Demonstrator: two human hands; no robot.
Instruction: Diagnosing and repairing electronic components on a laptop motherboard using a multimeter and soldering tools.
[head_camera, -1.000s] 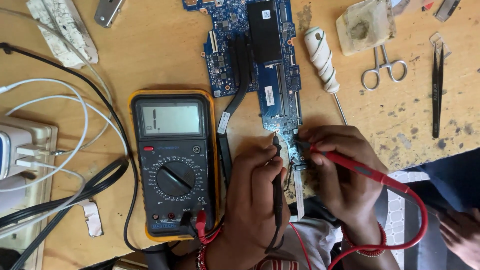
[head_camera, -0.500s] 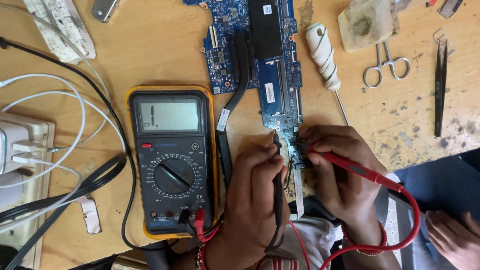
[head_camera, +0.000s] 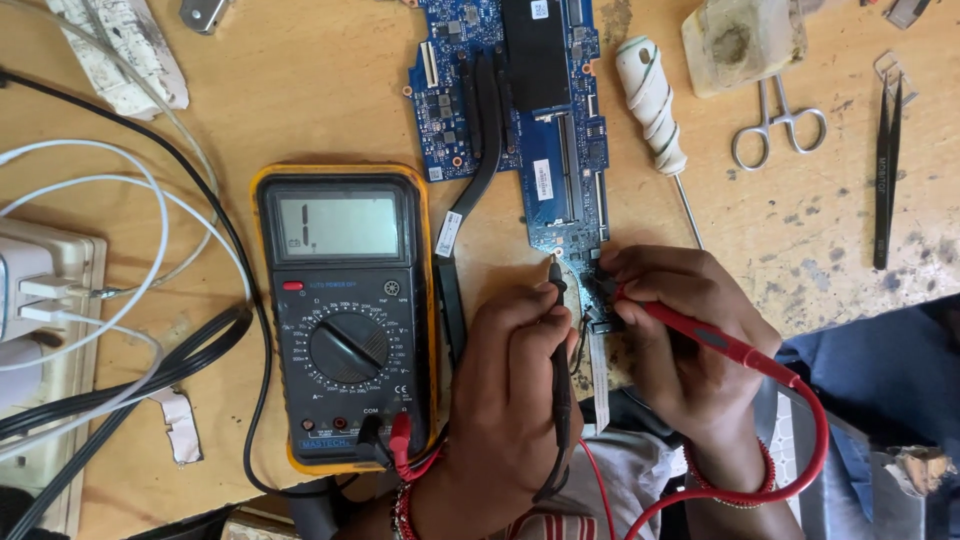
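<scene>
My left hand (head_camera: 505, 385) grips a black test probe (head_camera: 560, 350), whose tip touches the lower end of a blue circuit board (head_camera: 530, 120). My right hand (head_camera: 685, 335) grips a red test probe (head_camera: 715, 340), its tip pressed on the same end of the board, a little to the right of the black one. Both probe leads run to a yellow-cased multimeter (head_camera: 345, 315) lying left of my left hand, display lit, dial turned. A black heat pipe (head_camera: 485, 150) crosses the board.
A white-handled screwdriver (head_camera: 655, 110) lies right of the board. Scissor-like forceps (head_camera: 775, 125) and black tweezers (head_camera: 885, 170) lie further right. White and black cables (head_camera: 130, 290) and a power strip (head_camera: 40, 330) fill the left side. A blue cloth (head_camera: 870, 400) covers the lower right.
The view has shifted slightly, so the multimeter and board sit a little lower. Both hands keep their probes on the board's lower end. A hand seen at the lower right edge is gone.
</scene>
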